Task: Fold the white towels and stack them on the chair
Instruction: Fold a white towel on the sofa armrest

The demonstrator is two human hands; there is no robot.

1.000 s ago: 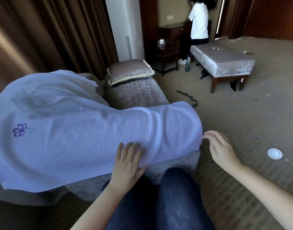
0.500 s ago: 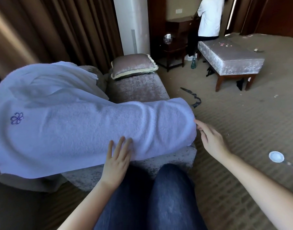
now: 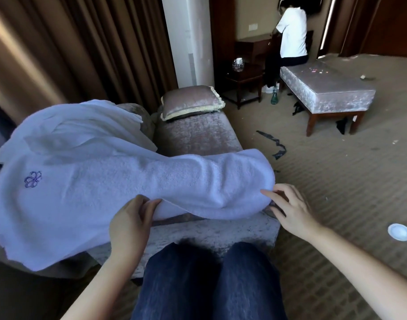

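Note:
A large white towel [image 3: 110, 190] with a purple embroidered logo lies spread across the velvet chaise [image 3: 198, 137] in front of me. My left hand [image 3: 131, 218] pinches the towel's near edge and lifts it slightly. My right hand [image 3: 292, 209] sits at the towel's right end, fingers apart and touching the cloth there; whether it grips is unclear. A second crumpled white towel [image 3: 89, 121] lies behind, toward the chaise's back.
A cushion [image 3: 191, 105] rests at the chaise's far end. An upholstered bench [image 3: 327, 88] stands far right, with a person in a white shirt [image 3: 290, 38] beside it. A small white lid [image 3: 400, 231] and dark scraps [image 3: 274, 144] lie on the carpet. Curtains hang at left.
My left hand went from lying flat on the towel to pinching its near edge and lifting it. My right hand stayed at the towel's right end.

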